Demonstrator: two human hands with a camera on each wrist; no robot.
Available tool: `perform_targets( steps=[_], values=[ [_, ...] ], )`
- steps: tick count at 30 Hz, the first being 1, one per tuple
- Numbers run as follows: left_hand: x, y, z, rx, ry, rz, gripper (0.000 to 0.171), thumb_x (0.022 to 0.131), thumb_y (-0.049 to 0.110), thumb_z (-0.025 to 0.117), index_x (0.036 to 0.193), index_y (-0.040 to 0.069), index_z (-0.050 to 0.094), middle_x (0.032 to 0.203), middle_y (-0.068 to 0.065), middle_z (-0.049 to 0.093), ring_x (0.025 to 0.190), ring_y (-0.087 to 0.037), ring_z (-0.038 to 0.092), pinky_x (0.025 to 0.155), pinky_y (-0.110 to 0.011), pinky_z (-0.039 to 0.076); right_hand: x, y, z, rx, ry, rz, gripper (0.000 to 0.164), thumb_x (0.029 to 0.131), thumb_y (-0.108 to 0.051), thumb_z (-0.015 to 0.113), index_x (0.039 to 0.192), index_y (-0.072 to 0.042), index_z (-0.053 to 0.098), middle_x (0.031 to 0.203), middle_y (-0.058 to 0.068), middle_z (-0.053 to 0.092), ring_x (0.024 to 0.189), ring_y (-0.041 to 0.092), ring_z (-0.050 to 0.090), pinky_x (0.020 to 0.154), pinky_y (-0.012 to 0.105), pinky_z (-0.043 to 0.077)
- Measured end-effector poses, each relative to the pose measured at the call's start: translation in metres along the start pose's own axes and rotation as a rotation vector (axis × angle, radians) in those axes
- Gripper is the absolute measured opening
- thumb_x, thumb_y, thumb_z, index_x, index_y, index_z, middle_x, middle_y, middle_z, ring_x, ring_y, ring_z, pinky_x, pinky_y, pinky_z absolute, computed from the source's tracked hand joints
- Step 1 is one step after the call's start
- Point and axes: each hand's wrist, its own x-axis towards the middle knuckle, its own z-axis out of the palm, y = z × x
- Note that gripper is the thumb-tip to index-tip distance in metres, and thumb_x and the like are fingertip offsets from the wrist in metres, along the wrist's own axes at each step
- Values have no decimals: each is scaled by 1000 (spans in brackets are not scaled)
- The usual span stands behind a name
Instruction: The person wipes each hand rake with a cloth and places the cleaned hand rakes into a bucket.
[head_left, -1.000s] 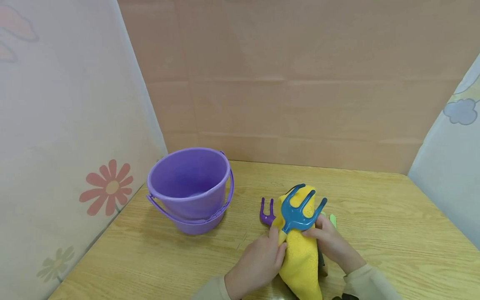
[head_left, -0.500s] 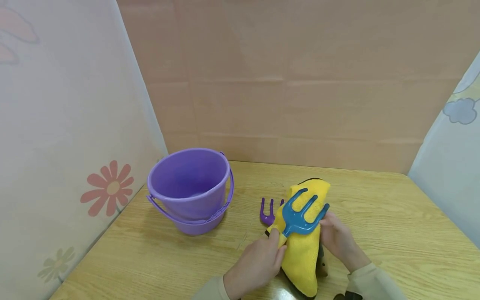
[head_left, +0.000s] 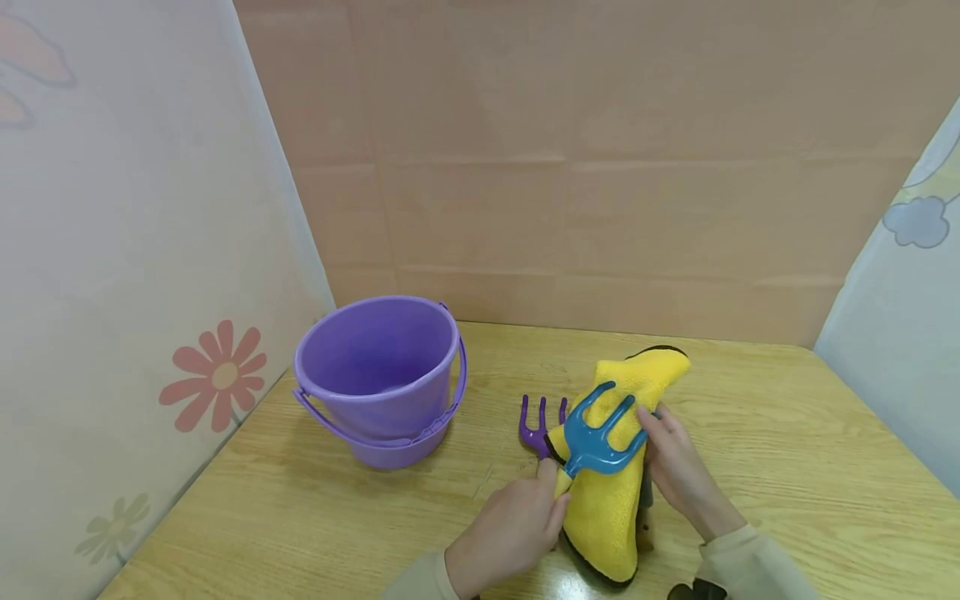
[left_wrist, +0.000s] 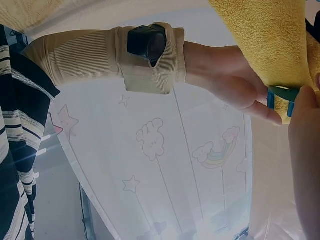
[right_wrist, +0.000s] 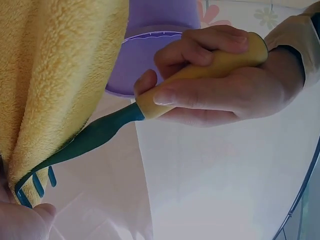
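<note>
A hand fork with a blue three-tined head (head_left: 596, 446) and a yellow handle (right_wrist: 220, 62) lies over a yellow cloth (head_left: 600, 521) with dark edging. My left hand (head_left: 517, 525) grips the handle, fingers and thumb wrapped round it, as the right wrist view shows. My right hand (head_left: 678, 467) holds the cloth against the rightmost tine, pinching near its tip. The cloth hangs on both sides of the fork head and hides part of the tines in the left wrist view. Just behind, a purple fork (head_left: 534, 435) lies on the table, partly covered by the cloth.
On the left of the wooden table (head_left: 300, 533) stands a purple bucket (head_left: 390, 425) with its handle hanging down. Something brown and dark (head_left: 645, 533) shows under the cloth's right side. Printed sheets (head_left: 112, 250) wall in the table.
The top of the cloth has shifted to the right and back, with a dark-edged corner now at left. My right hand has moved up the tine. More of the purple fork shows.
</note>
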Motion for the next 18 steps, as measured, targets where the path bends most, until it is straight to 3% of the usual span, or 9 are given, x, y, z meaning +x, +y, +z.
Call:
perform_targets(
  steps=[9, 18],
  values=[
    [0, 0, -1, 4, -29, -25, 17, 94, 20, 50, 86, 8, 43, 53, 9, 30, 42, -2, 29, 35, -15, 25, 1, -2, 4, -111, 69, -105, 23, 100, -7, 34, 114, -14, 51, 104, -2, 55, 93, 6, 56, 78, 18, 47],
    [-1, -1, 1, -49, -53, -54, 15, 94, 19, 50, 86, 9, 42, 55, 8, 43, 44, -2, 38, 37, -17, 31, 1, 2, 5, -250, 141, -181, 30, 94, 4, 43, 108, -17, 59, 99, -5, 61, 88, 5, 59, 73, 17, 48]
  ],
)
